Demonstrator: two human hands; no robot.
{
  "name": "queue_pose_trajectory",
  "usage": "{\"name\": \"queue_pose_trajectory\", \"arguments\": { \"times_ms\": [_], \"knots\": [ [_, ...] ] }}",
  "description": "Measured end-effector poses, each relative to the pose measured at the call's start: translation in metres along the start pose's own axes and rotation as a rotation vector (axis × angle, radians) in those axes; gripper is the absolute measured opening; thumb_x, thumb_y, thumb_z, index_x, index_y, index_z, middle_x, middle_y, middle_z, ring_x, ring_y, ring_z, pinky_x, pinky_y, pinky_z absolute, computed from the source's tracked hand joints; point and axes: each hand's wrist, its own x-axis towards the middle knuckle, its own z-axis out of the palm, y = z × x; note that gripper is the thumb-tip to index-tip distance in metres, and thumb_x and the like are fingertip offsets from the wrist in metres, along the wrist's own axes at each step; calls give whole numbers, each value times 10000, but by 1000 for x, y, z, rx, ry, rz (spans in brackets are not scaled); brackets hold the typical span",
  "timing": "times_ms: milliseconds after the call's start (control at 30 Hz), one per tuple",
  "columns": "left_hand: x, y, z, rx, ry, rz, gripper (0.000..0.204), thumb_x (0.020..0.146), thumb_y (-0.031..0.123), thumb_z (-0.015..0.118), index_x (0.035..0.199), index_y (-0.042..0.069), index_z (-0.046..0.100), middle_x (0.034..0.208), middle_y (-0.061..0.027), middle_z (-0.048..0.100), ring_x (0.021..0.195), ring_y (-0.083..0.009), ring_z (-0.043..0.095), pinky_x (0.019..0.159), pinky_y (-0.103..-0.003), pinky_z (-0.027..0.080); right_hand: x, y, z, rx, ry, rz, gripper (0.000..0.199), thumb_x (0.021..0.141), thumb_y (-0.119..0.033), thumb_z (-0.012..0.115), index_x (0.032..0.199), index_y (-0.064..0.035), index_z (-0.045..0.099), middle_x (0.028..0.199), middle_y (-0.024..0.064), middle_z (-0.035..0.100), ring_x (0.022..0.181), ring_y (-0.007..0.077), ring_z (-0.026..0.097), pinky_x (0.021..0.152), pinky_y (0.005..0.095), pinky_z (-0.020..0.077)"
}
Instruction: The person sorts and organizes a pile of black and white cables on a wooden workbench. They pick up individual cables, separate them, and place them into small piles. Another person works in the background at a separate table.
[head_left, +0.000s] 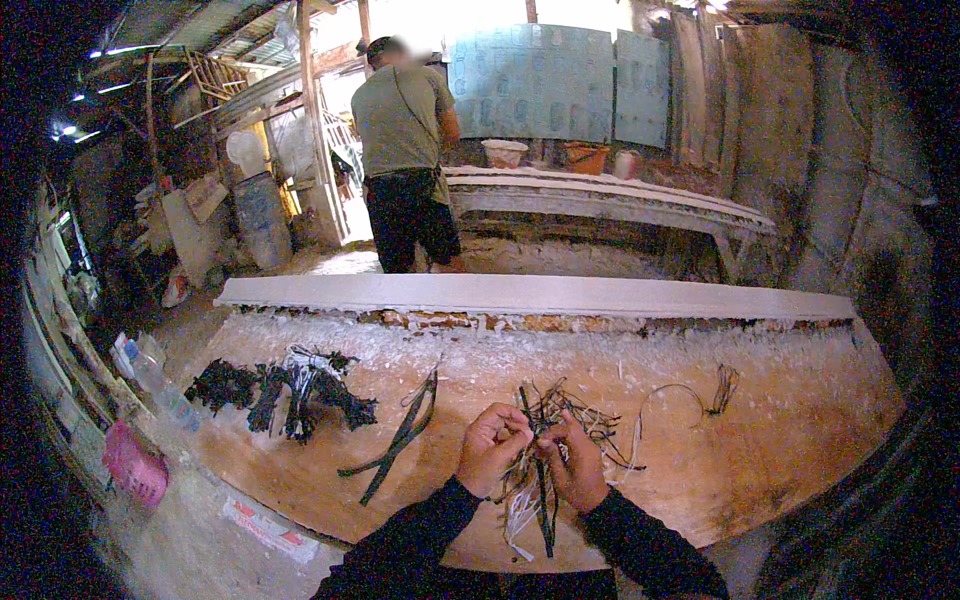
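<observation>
Both hands meet over the near middle of the wooden table. My left hand [490,446] is closed, thumb and forefinger pinched on a dark strip at the centre of a loose tangle. Against it, my right hand [575,466] is closed too, its fingertips on the same spot. The tangle of black and pale strips [540,497] fans out beyond and below my fingers; whether a knot lies between the fingertips cannot be made out. To the left lies a crossed black strip [402,436]. Farther left sits a pile of dark, shaggy bundles [285,392] with some white strands.
A thin bunch of strands [722,390] lies right on the dusty table [760,460]. A long white ledge [540,295] borders its far side. Plastic bottles [160,380] and a pink basket [136,463] are off its left edge. Beyond, a person [405,150] stands by a bench [600,190].
</observation>
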Motion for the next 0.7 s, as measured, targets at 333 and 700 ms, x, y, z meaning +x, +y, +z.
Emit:
{"name": "queue_pose_trajectory", "arguments": {
  "times_ms": [333, 700],
  "knots": [
    [-2, 8, 1, 474, -70, 403, 126, 712, -8, 600, 815, 49, 556, 799, -70, 531, 679, -139, 556, 552, -227, 462, -3, 10, 7, 512, 22, 309, 49, 863, -80, 507, 860, -64, 461, 758, 0, 495, 700, 82, 477, 648, 211, 393],
    [-7, 5, 4, 199, -120, 254, 150, 763, 35, 612, 889, 38, 532, 847, -53, 520, 753, -124, 543, 604, -238, 470, 1, 0, -3, 604, -1, 465, 131, 860, -192, 531, 862, -79, 465, 792, -3, 480, 740, 83, 450, 667, 227, 400]
  ]
}}
